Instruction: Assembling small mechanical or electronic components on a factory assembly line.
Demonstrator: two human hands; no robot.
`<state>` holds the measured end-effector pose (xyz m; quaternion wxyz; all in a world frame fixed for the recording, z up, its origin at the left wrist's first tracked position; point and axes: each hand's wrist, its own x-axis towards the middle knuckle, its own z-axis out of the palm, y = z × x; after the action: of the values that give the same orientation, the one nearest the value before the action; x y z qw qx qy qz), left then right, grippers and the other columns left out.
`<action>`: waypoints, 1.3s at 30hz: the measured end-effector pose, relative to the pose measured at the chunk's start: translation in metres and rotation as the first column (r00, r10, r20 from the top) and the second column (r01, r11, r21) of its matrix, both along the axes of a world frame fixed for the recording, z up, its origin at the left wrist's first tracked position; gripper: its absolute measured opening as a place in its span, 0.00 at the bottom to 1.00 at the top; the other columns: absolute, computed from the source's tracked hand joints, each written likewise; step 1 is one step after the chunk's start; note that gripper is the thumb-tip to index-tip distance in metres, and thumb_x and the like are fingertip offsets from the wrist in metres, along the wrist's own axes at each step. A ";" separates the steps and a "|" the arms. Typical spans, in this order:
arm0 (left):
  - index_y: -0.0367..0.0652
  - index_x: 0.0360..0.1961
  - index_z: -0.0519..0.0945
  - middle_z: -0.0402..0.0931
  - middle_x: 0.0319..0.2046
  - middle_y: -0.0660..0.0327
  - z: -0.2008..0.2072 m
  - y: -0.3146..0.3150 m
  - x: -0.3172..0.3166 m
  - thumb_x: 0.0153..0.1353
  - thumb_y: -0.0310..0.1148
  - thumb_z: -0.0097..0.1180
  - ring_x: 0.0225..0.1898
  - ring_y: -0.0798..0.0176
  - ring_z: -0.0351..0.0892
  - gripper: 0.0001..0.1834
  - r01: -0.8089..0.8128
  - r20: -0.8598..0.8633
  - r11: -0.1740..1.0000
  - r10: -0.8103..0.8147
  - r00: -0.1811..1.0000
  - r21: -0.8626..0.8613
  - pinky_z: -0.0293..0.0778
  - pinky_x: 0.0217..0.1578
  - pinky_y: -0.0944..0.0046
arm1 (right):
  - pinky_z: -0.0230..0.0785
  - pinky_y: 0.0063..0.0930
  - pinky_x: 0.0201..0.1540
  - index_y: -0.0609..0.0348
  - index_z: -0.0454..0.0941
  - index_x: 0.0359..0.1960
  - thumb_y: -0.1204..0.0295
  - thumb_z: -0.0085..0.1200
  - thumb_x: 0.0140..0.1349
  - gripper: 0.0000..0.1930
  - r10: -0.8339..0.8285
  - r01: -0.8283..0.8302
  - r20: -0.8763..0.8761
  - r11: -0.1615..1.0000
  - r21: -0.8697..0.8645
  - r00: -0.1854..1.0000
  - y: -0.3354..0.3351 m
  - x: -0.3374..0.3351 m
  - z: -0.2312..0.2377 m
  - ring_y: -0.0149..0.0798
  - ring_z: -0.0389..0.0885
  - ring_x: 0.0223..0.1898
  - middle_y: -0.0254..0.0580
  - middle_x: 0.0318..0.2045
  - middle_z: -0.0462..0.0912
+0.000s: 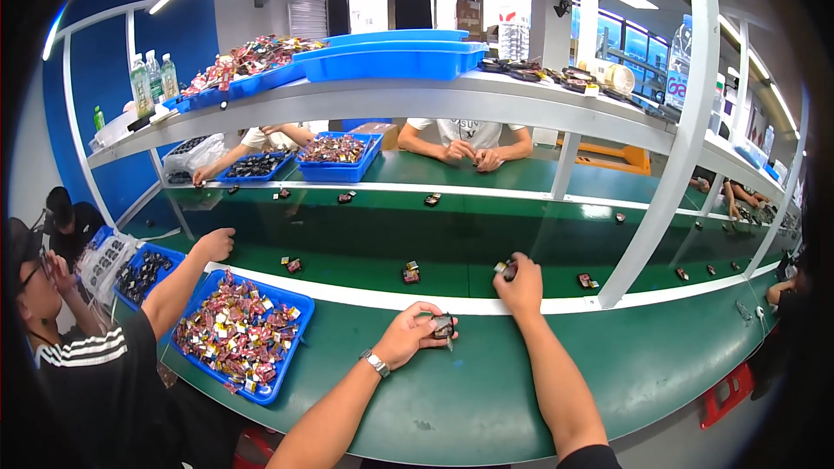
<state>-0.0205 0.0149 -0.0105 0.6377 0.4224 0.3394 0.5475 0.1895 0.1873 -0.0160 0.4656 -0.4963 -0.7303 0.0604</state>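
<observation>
My left hand (pixel 403 338), with a metal watch on its wrist, pinches a small dark, squarish electronic part (pixel 444 326) between thumb and fingers above the green bench. A thin piece hangs from the part's lower edge. Over the green conveyor belt, my right hand (pixel 522 283) is closed round another small dark part (pixel 510 270) with a pale, yellowish tab at its left. My fingers hide some of that one. On the belt to the left of my right hand lies a small red and black assembly (pixel 411 273); a similar one (pixel 588 281) lies to its right.
A blue tray (pixel 306 305) heaped with red and yellow parts stands on the bench at left. A person's hand (pixel 217 245) beside me reaches over the belt. A slanted white post (pixel 658 174) rises at right, supporting an overhead shelf (pixel 417 104). Another person (pixel 465 143) works opposite.
</observation>
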 end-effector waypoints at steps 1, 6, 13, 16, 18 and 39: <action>0.44 0.50 0.67 0.73 0.55 0.45 -0.003 0.000 -0.004 0.70 0.26 0.45 0.53 0.47 0.78 0.09 -0.008 0.032 1.000 0.008 0.999 -0.002 0.77 0.54 0.53 | 0.70 0.43 0.46 0.64 0.75 0.48 0.71 0.62 0.46 0.25 0.091 -0.089 -0.033 0.995 0.041 0.995 -0.028 -0.002 0.003 0.53 0.74 0.41 0.49 0.36 0.79; 0.45 0.50 0.68 0.74 0.55 0.46 -0.002 -0.004 -0.007 0.70 0.26 0.43 0.54 0.48 0.78 0.09 -0.040 0.064 0.999 0.038 0.997 0.031 0.76 0.54 0.53 | 0.69 0.35 0.44 0.59 0.75 0.41 0.70 0.64 0.46 0.19 0.452 -0.431 0.086 0.882 -0.192 0.888 -0.164 0.028 0.016 0.46 0.76 0.37 0.44 0.36 0.80; 0.44 0.52 0.67 0.73 0.55 0.46 -0.006 -0.003 -0.006 0.69 0.24 0.41 0.56 0.46 0.77 0.12 -0.023 0.068 1.000 0.021 0.997 0.022 0.76 0.55 0.53 | 0.69 0.37 0.54 0.56 0.77 0.50 0.68 0.68 0.47 0.25 0.589 -0.583 0.240 0.806 -0.100 0.772 -0.174 0.029 0.061 0.48 0.73 0.53 0.45 0.50 0.76; 0.44 0.53 0.66 0.74 0.53 0.48 -0.006 -0.003 -0.001 0.70 0.24 0.41 0.54 0.50 0.78 0.12 -0.033 0.030 0.999 0.032 0.999 0.026 0.77 0.54 0.54 | 0.68 0.39 0.57 0.53 0.79 0.48 0.69 0.66 0.50 0.21 0.571 -0.574 0.190 0.818 -0.043 0.799 -0.148 0.004 0.062 0.49 0.72 0.56 0.44 0.53 0.75; 0.44 0.53 0.67 0.76 0.48 0.54 -0.010 -0.005 -0.002 0.70 0.25 0.41 0.48 0.61 0.79 0.11 -0.069 0.045 0.998 0.069 0.997 0.012 0.78 0.52 0.57 | 0.69 0.39 0.56 0.52 0.82 0.42 0.72 0.64 0.51 0.14 0.566 -0.577 0.199 0.817 -0.002 0.800 -0.134 -0.018 0.046 0.49 0.72 0.55 0.43 0.52 0.75; 0.39 0.45 0.71 0.77 0.44 0.59 -0.004 -0.009 0.001 0.67 0.23 0.50 0.48 0.64 0.78 0.07 -0.007 -0.105 0.999 0.013 0.994 0.052 0.78 0.53 0.58 | 0.69 0.30 0.55 0.57 0.85 0.34 0.72 0.63 0.57 0.05 0.655 -0.786 -0.451 0.578 -0.218 0.606 -0.115 -0.015 0.010 0.36 0.76 0.52 0.38 0.50 0.78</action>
<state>-0.0198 0.0058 -0.0149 0.6051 0.4652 0.3604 0.5362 0.1747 0.0724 -0.0056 0.4005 -0.2160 -0.7545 0.4730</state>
